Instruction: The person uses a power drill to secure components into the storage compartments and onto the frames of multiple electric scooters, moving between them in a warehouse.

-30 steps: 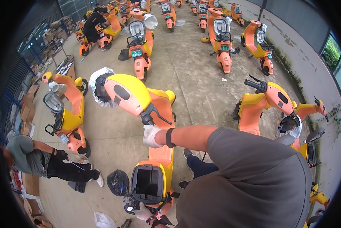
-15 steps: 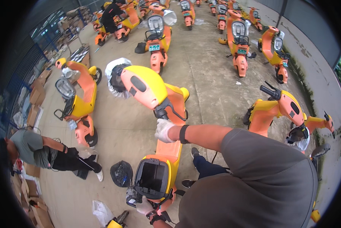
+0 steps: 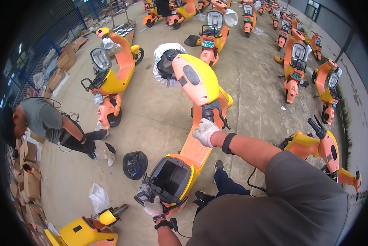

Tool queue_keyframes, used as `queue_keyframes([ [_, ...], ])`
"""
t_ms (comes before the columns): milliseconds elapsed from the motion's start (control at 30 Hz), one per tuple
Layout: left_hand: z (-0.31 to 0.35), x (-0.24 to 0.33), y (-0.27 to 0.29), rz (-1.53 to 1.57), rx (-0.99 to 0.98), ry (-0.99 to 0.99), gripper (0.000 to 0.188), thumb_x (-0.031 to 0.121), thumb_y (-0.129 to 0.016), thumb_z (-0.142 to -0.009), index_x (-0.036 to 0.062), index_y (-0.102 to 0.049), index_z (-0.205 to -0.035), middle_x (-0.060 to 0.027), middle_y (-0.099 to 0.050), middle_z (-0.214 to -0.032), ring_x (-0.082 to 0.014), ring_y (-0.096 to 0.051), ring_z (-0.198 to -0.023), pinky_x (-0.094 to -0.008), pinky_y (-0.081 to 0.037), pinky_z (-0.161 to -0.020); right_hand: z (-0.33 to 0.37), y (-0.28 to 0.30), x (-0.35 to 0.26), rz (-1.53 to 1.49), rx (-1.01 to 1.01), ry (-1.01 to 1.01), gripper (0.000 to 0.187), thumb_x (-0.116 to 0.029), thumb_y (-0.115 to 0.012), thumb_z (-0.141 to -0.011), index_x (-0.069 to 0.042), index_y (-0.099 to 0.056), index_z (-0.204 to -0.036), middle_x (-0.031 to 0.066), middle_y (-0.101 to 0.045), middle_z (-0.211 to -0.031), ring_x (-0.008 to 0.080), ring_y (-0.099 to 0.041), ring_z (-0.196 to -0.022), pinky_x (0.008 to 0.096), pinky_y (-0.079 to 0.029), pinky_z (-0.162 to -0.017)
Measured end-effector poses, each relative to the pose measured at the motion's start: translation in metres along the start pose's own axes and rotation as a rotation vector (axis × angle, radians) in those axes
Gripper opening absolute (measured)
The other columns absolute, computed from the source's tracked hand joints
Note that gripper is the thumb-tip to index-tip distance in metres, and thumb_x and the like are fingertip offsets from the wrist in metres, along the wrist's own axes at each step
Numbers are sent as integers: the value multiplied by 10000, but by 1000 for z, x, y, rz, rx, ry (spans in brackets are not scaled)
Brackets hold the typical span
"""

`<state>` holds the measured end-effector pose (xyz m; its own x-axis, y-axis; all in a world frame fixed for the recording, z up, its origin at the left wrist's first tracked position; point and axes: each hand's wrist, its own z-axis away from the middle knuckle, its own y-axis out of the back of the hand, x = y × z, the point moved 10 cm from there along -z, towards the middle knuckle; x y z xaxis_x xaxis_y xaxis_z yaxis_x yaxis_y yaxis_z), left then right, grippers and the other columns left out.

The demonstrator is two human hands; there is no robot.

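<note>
A yellow and orange electric scooter (image 3: 194, 144) stands before me, front end away from me. My right hand (image 3: 205, 132), in a white glove, is closed round its black handlebar grip (image 3: 207, 113). My left hand (image 3: 154, 206), also gloved, is closed on the black rear grab rail (image 3: 176, 205), its fingers partly hidden. Beside that hand sits a dark grey part (image 3: 145, 191) whose kind I cannot make out. The seat is off or raised, showing an open black storage box (image 3: 171, 175). A white-edged cover (image 3: 164, 65) hangs round the scooter's front.
At left a person (image 3: 48, 123) bends with a thin tool. A black bag (image 3: 134, 165) and white plastic bag (image 3: 99, 197) lie on the floor. Other scooters stand left (image 3: 118, 74), right (image 3: 327, 151) and lower left (image 3: 79, 231); several more are farther off. Cardboard boxes (image 3: 30, 176) line the left side.
My view has turned, so most of the scene sits farther right. Both hands keep their hold on the scooter. More of the lower-left scooter shows. The person at left has shifted their arms.
</note>
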<state>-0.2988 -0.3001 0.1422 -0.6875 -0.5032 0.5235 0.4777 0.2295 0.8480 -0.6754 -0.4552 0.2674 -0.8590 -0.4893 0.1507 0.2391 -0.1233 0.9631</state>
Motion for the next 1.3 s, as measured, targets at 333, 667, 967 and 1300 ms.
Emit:
queue_keyframes([
  [333, 0, 7, 3, 8, 26, 4, 387, 263, -769, -633, -49, -663, -835, -205, -669, -804, -374, -639, -775, -441, -491, -732, 0, -4, 3, -19, -128, -18, 168, -248, -551, -823, -139, -679, -820, 57, -688, -829, 223, -640, -821, 327, -400, -798],
  [667, 4, 18, 8, 69, -3, -16, 376, 225, -772, -636, -41, -662, -879, -197, -673, -852, -359, -642, -812, -426, -490, -762, -2, -17, 4, -11, -180, -36, 193, -222, -536, -813, -112, -691, -845, 75, -688, -825, 243, -645, -847, 339, -412, -791],
  [967, 0, 6, -5, 64, -36, 6, 402, 237, -759, -635, 19, -655, -957, -172, -677, -904, -372, -627, -850, -435, -472, -795, -1, -7, 8, -40, -24, -29, 146, -170, -551, -801, -115, -662, -878, 62, -681, -868, 224, -632, -879, 329, -409, -818],
  [1300, -13, -17, -23, -37, 46, -81, 380, 222, -762, -629, 3, -664, -924, -184, -676, -882, -370, -630, -832, -436, -474, -786, 0, -5, 5, -52, -145, -18, 301, -346, -474, -868, -138, -689, -825, 76, -680, -807, 232, -634, -820, 343, -401, -797],
])
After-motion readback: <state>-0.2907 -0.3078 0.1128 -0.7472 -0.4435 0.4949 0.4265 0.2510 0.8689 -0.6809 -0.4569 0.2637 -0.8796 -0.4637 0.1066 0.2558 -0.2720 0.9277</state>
